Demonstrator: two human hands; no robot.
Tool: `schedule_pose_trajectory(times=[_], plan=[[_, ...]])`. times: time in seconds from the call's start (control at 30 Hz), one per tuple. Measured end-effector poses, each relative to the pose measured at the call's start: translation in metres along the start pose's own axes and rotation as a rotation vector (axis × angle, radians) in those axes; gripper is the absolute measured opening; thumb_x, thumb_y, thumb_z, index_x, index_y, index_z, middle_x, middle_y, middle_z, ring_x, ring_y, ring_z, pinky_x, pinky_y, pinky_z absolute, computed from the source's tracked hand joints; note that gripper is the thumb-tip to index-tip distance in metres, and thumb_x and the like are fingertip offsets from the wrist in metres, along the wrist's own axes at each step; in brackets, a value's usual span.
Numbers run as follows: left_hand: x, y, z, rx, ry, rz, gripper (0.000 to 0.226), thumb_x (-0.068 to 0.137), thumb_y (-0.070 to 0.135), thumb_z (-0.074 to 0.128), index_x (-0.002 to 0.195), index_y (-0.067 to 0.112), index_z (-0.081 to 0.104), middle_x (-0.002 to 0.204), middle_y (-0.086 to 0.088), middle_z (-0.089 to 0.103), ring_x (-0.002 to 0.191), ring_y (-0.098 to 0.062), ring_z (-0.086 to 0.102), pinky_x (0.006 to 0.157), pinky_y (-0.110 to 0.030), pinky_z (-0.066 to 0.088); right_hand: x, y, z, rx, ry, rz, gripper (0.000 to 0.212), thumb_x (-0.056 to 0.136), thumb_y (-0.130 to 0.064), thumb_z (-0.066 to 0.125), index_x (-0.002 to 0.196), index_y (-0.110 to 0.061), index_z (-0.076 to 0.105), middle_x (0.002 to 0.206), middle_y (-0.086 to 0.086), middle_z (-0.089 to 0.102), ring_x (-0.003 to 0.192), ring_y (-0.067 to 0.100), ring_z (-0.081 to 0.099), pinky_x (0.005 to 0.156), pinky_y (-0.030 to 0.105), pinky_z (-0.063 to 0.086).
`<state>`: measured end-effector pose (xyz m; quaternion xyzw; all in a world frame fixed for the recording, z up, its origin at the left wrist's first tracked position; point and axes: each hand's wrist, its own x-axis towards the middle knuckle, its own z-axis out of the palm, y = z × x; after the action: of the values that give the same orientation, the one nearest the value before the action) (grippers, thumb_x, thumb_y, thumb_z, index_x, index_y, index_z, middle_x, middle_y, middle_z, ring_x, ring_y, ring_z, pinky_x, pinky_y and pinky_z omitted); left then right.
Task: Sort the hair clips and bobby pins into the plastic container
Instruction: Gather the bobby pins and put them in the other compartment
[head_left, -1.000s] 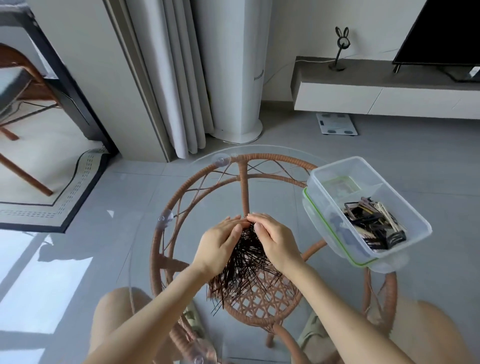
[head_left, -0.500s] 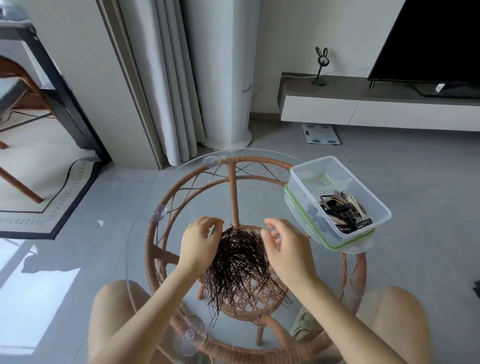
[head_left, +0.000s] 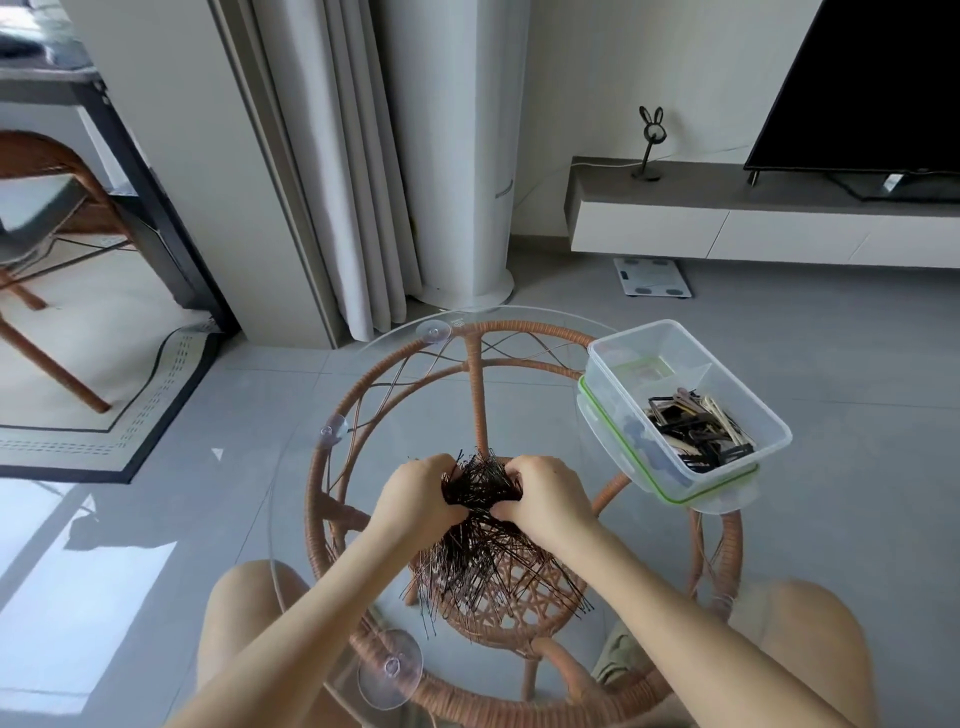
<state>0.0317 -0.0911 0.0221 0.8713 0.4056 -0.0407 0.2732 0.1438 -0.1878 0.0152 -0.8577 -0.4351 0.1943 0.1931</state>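
A big heap of dark bobby pins (head_left: 485, 561) lies on the round glass table top (head_left: 291, 499) in front of me. My left hand (head_left: 415, 496) and my right hand (head_left: 545, 496) press in from both sides, squeezing the top of the heap into a bundle between them. Loose pins fan out below toward me. At the table's right edge stands a clear plastic container (head_left: 727, 379) on its green-rimmed lid. Several dark and pale hair clips (head_left: 693, 431) lie in its near end; its far end holds none.
The glass top rests on a rattan frame (head_left: 470, 379) with suction cups. My bare knees sit under the near edge. Beyond are a white column unit (head_left: 457, 156), curtains, a low TV bench with a black screen (head_left: 872, 83), a floor scale and a rug at left.
My hands were spread apart on either side of the heap half a second ago. They have closed inward and gathered the top of the pins into a tight bundle.
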Motion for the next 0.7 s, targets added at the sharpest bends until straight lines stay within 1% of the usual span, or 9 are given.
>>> schedule_pose_trajectory(times=[0.03, 0.1, 0.23, 0.3, 0.4, 0.5, 0.6, 0.63, 0.7], plan=[[0.0, 0.0, -0.001, -0.009, 0.031, 0.002, 0.035, 0.08, 0.018, 0.068, 0.112, 0.011, 0.059, 0.086, -0.007, 0.062, 0.066, -0.02, 0.051, 0.047, -0.023, 0.039, 0.001, 0.001, -0.002, 0.026, 0.019, 0.005, 0.045, 0.078, -0.023, 0.07, 0.12, -0.009, 0.059, 0.12, 0.009, 0.063, 0.106, 0.023, 0.059, 0.083, 0.026, 0.045], [0.001, 0.001, -0.003, -0.025, 0.082, -0.002, 0.027, 0.081, 0.016, 0.066, 0.107, 0.011, 0.063, 0.087, -0.009, 0.067, 0.066, -0.022, 0.055, 0.054, -0.026, 0.048, 0.001, 0.002, -0.007, 0.055, 0.058, 0.008, 0.034, 0.078, -0.018, 0.069, 0.11, -0.008, 0.065, 0.111, 0.01, 0.067, 0.099, 0.023, 0.062, 0.074, 0.022, 0.044], [0.003, 0.003, -0.009, -0.077, 0.143, -0.025, 0.017, 0.081, 0.014, 0.067, 0.098, 0.011, 0.069, 0.09, -0.009, 0.071, 0.067, -0.024, 0.066, 0.057, -0.027, 0.055, 0.0, 0.0, -0.019, 0.092, 0.122, -0.004, 0.023, 0.079, -0.014, 0.069, 0.1, -0.005, 0.069, 0.101, 0.012, 0.07, 0.092, 0.023, 0.064, 0.077, 0.023, 0.048], [0.004, 0.005, -0.016, -0.077, 0.177, -0.009, 0.014, 0.08, 0.013, 0.067, 0.093, 0.011, 0.071, 0.085, -0.007, 0.072, 0.067, -0.021, 0.066, 0.057, -0.024, 0.053, 0.0, -0.002, -0.026, 0.101, 0.136, -0.018, 0.018, 0.078, -0.014, 0.07, 0.094, -0.004, 0.071, 0.096, 0.011, 0.072, 0.085, 0.022, 0.065, 0.072, 0.022, 0.047], [0.003, 0.01, -0.032, -0.082, 0.211, 0.001, 0.008, 0.079, 0.009, 0.065, 0.082, 0.006, 0.072, 0.068, -0.005, 0.067, 0.059, -0.019, 0.06, 0.051, -0.022, 0.049, 0.0, -0.003, -0.04, 0.131, 0.148, -0.02, 0.015, 0.077, -0.014, 0.072, 0.089, -0.006, 0.072, 0.092, 0.009, 0.073, 0.076, 0.017, 0.063, 0.069, 0.02, 0.046], [0.0, 0.014, -0.049, -0.115, 0.244, 0.001, 0.007, 0.078, 0.009, 0.067, 0.079, 0.006, 0.073, 0.069, -0.007, 0.071, 0.058, -0.018, 0.066, 0.054, -0.024, 0.053, -0.001, -0.005, -0.053, 0.133, 0.173, -0.038, 0.016, 0.076, -0.015, 0.073, 0.089, -0.007, 0.073, 0.091, 0.008, 0.073, 0.076, 0.014, 0.062, 0.067, 0.018, 0.045], [-0.003, 0.019, -0.063, -0.155, 0.259, 0.003, 0.006, 0.078, 0.009, 0.067, 0.077, 0.008, 0.073, 0.07, -0.009, 0.074, 0.062, -0.022, 0.07, 0.062, -0.029, 0.058, -0.001, -0.007, -0.068, 0.136, 0.194, -0.059, 0.014, 0.076, -0.015, 0.072, 0.088, -0.008, 0.073, 0.09, 0.005, 0.073, 0.077, 0.013, 0.064, 0.055, 0.011, 0.044], [-0.003, 0.021, -0.067, -0.162, 0.264, 0.006, 0.005, 0.078, 0.009, 0.068, 0.077, 0.009, 0.073, 0.069, -0.009, 0.074, 0.064, -0.022, 0.071, 0.066, -0.031, 0.059, -0.001, -0.007, -0.072, 0.14, 0.204, -0.066, 0.013, 0.075, -0.015, 0.072, 0.086, -0.008, 0.074, 0.088, 0.004, 0.073, 0.077, 0.013, 0.064, 0.057, 0.012, 0.044], [-0.003, 0.023, -0.073, -0.178, 0.275, 0.01, 0.005, 0.078, 0.011, 0.068, 0.076, 0.011, 0.072, 0.059, -0.003, 0.068, 0.061, -0.019, 0.07, 0.065, -0.03, 0.058, 0.001, -0.008, -0.081, 0.15, 0.22, -0.083, 0.01, 0.073, -0.015, 0.073, 0.08, -0.009, 0.074, 0.081, 0.003, 0.074, 0.074, 0.011, 0.065, 0.061, 0.011, 0.044]])
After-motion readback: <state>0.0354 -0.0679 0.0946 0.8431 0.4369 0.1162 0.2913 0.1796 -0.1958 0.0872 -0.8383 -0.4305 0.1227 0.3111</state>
